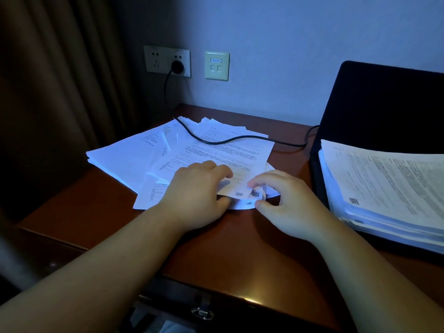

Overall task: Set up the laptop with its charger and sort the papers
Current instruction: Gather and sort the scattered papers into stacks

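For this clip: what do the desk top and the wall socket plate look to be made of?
Desk top: apparently wood or wood veneer, reddish-brown with a glossy varnish; it shows soft sheen near the front edge. Wall socket plate: probably moulded plastic, pale and smooth, with a black plug seated in it.

Your loose papers point(153, 152) lay fanned in an untidy heap on the tabletop point(91, 207), white printed sheets overlapping at different angles, some with small QR codes at their near corners. The black charger cable point(216, 140) ran from its plug point(177, 66) in the wall socket point(167, 61) down across the top of that heap and on to the right, toward the laptop point(384, 109). The laptop stood open at the right edge, its dark lid upright. A thick, squared stack of papers point(389, 188) rested on its base, printed side up.
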{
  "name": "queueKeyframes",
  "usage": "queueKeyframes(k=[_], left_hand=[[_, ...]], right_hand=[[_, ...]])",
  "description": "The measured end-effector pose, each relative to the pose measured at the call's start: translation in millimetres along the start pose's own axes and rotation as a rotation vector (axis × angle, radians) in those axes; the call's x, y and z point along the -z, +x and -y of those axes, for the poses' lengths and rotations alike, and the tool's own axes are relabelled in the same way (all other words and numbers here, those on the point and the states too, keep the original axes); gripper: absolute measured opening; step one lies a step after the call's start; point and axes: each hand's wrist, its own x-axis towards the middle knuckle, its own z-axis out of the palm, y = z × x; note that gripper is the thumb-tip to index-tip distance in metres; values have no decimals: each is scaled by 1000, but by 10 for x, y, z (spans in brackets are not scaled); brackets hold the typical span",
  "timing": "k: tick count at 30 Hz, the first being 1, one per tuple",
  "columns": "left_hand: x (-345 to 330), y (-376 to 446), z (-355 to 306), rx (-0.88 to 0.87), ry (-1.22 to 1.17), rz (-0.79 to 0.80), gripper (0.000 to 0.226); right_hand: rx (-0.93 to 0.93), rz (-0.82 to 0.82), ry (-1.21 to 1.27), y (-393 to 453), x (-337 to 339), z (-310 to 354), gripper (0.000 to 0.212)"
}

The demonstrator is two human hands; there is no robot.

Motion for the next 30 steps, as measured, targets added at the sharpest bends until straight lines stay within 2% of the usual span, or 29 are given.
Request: queueKeyframes(k=[3,6,8,11,13,18,23,27,30], left_hand=[[22,-2,-9,35,-73,-12,56],[24,-10,25,48,-109,-32,45],[20,-18,42,31,-115,-60,38],[36,-43,3,-33,-142,-114,45],[64,-56,-41,-75,-156,-123,48],[52,-59,-46,-153,-125,-111,37],[48,-54,-40,-213,-169,-146,29],[53,-58,-23,-266,-212,-177,21],[66,-51,-18,-311,-224,-200,23]], right_hand=[[-14,-17,10,1,-7,9,35],[-29,-63,31,-6,-26,10,36],[-44,-106,56,-12,-41,16,27],[-41,-182,53,-2,-56,65,9],[-12,-208,18,6,-68,99,12],[111,-203,-34,-8,-71,136,31],[147,-182,0,-17,-87,157,44],[156,-189,33,-9,-101,175,30],[161,-155,-3,15,-102,149,19]])
